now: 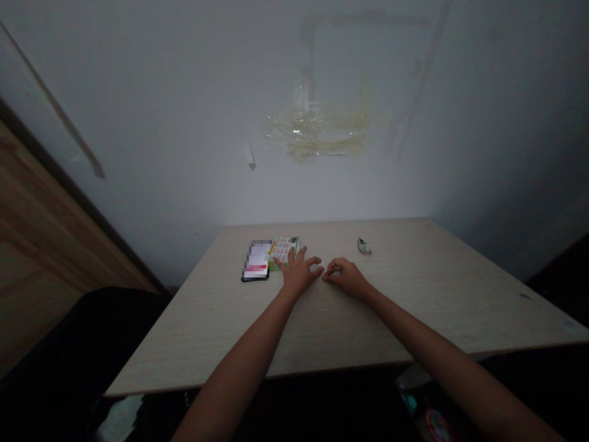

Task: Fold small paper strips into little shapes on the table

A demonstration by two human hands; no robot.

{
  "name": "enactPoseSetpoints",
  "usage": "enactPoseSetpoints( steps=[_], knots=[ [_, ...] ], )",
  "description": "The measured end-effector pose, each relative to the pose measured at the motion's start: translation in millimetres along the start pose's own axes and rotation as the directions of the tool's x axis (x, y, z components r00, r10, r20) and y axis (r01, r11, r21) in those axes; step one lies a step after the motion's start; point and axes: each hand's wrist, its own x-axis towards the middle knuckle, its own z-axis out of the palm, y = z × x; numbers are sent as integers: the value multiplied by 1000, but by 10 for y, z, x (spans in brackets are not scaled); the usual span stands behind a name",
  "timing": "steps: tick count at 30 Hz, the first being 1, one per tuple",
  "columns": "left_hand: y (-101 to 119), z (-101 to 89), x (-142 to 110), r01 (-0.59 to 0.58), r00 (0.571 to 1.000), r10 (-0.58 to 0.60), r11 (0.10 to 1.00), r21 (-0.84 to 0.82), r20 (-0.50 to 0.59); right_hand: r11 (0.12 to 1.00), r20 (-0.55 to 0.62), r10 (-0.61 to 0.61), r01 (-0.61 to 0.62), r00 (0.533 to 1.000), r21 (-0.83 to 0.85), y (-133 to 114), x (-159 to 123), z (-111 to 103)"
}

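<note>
Near the middle of the table [350, 325], my left hand [299, 271] pinches a small white piece [323, 266] between thumb and forefinger. Its other fingers spread over a printed card [281, 248] with rows of small pictures or blocks. My right hand [345, 276] is closed, its fingertips meeting at the white piece's right side. Whether those fingertips also grip the piece is too small to tell. Left of the card, partly under its edge, lies a flat dark-edged device like a phone [256, 270], its lit screen blurred.
A small crumpled wrapper-like scrap [364, 247] lies behind my right hand. The table's far edge meets a pale wall [193, 123] with peeling clear tape [322, 138]. A dark chair-like shape [92, 344] stands at left, by a wooden door or panel [50, 221].
</note>
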Motion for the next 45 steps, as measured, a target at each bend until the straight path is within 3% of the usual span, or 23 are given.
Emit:
enactPoseSetpoints(
  steps=[6,13,24,33,45],
  knots=[
    [-4,6,-5,-17,1000,17,1000,16,-7,992,3,47,-47,999,117,25,17,6],
    [-15,14,1,-16,1000,16,1000,11,10,997,-149,50,-42,987,58,62,56,-30],
    [-31,37,6,-14,999,14,1000,2,-35,985,-86,-26,11,996,-173,37,60,-51],
    [26,39,7,10,998,-11,1000,-18,-56,922,-22,-60,47,998,-383,111,44,8],
    [79,-3,18,44,998,-49,985,-167,-28,959,-4,-41,38,999,-281,138,60,-18]
  ],
)
